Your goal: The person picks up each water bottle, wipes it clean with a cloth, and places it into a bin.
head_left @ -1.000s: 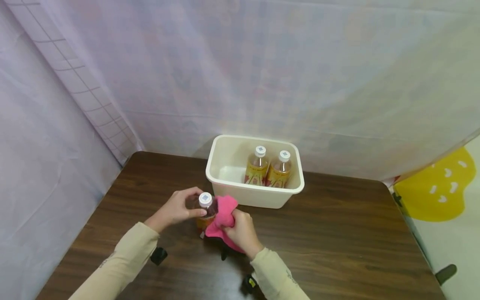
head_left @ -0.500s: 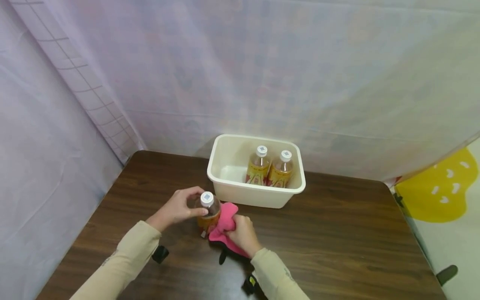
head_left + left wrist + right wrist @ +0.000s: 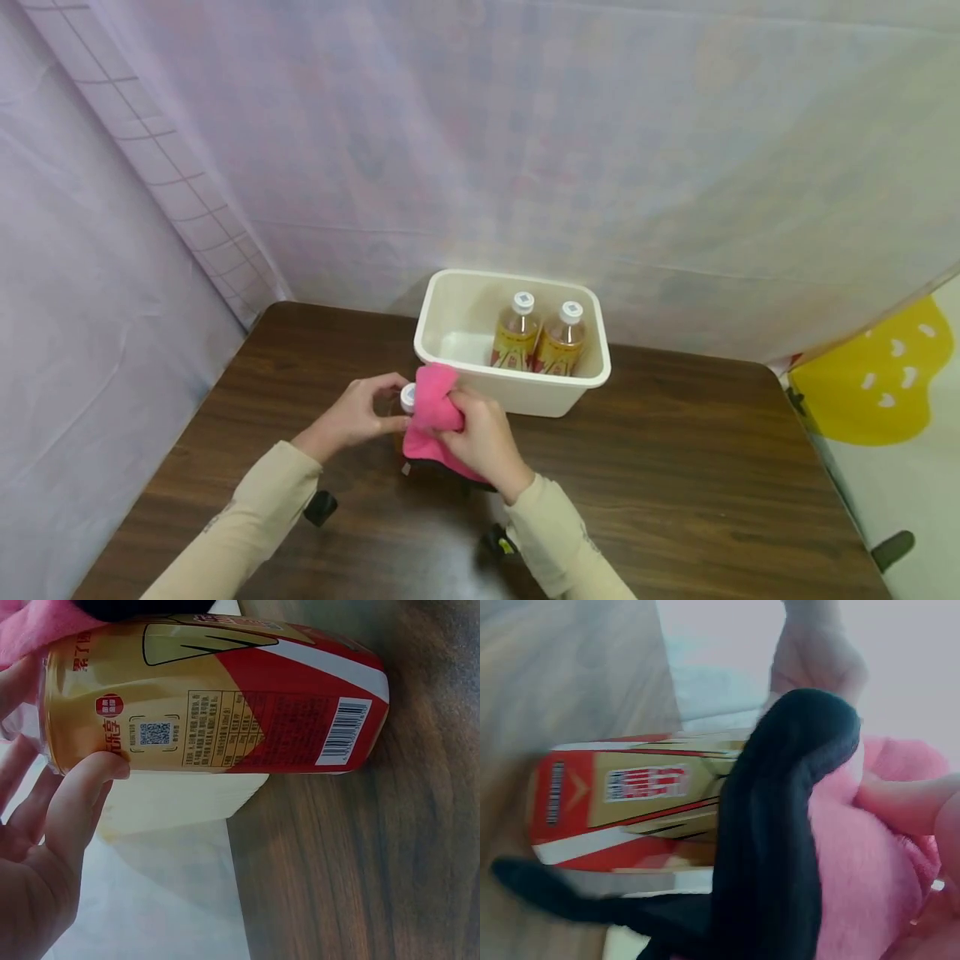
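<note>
A tea bottle (image 3: 217, 694) with a red and gold label stands upright on the brown table (image 3: 675, 467) in front of a cream bin. My left hand (image 3: 352, 417) holds its top near the white cap (image 3: 407, 397). Against the upper side of the bottle (image 3: 630, 795), my right hand (image 3: 480, 437) grips and presses a pink cloth (image 3: 429, 412), which hides most of the bottle in the head view. The cloth (image 3: 855, 877) has a black underside (image 3: 780, 840).
A cream plastic bin (image 3: 450, 367) stands behind the hands and holds two upright tea bottles (image 3: 513, 337) (image 3: 561, 342). Pale sheets hang behind and at the left. A yellow mat (image 3: 877, 375) lies beyond the table's right edge.
My right hand has lifted the pink cloth from the bottle's lower side up to its top, so it now covers most of the bottle and part of the cap. The left hand stays put.
</note>
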